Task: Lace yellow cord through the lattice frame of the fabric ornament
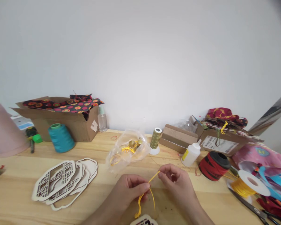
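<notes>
A yellow cord (154, 177) runs between my two hands above the near middle of the table. My left hand (131, 190) pinches it between thumb and forefinger, and a knotted length with a loose end hangs below. The cord's tip is pinched in my right hand (175, 182), a little higher and to the right. Under the hanging cord, a pale cut-out wooden frame (144, 220) shows at the bottom edge, mostly out of view. Whether the cord is tied to that frame I cannot tell.
Several cut-out wooden frames (58, 178) lie at left, near a teal thread cone (61, 139). A plastic bag (131, 145) with yellow cords, a gold thread spool (155, 139) and a glue bottle (191, 153) stand beyond my hands. Right are red cord (212, 165), yellow cord spool (244, 186) and scissors (250, 207).
</notes>
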Action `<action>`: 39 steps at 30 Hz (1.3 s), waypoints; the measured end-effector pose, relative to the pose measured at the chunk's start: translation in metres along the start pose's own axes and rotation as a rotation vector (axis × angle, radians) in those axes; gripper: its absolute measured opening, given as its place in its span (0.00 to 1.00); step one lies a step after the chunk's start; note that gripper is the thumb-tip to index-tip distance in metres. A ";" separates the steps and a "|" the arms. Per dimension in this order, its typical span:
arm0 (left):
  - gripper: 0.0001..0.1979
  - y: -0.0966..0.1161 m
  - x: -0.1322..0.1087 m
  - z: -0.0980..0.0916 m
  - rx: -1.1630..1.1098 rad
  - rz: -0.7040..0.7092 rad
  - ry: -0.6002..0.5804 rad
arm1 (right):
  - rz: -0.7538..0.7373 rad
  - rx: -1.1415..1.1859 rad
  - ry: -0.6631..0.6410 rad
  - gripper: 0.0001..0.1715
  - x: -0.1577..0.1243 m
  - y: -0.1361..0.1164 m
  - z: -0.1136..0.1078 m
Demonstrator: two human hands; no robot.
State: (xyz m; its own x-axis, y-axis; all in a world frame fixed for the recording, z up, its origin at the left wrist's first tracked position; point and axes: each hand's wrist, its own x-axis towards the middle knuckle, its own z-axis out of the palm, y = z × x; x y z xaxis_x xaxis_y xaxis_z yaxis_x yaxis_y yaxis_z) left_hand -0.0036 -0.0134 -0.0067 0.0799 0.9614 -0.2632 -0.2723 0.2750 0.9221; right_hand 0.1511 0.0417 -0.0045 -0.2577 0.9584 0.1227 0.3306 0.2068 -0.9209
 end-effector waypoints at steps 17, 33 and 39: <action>0.07 0.003 0.000 -0.002 -0.275 0.028 0.085 | 0.330 0.653 -0.500 0.14 -0.009 -0.005 0.003; 0.13 0.003 0.001 -0.001 -0.143 -0.028 -0.049 | 0.068 0.355 -0.248 0.10 -0.009 0.002 0.014; 0.12 0.004 0.000 -0.001 -0.178 -0.083 -0.078 | -0.184 0.044 -0.123 0.04 -0.012 -0.009 0.012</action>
State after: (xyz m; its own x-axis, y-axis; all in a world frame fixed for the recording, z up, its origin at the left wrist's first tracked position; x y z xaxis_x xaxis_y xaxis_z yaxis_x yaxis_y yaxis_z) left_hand -0.0054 -0.0126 -0.0027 0.1809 0.9344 -0.3069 -0.4259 0.3557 0.8319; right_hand 0.1408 0.0260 -0.0022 -0.4199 0.8734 0.2466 0.2287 0.3648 -0.9026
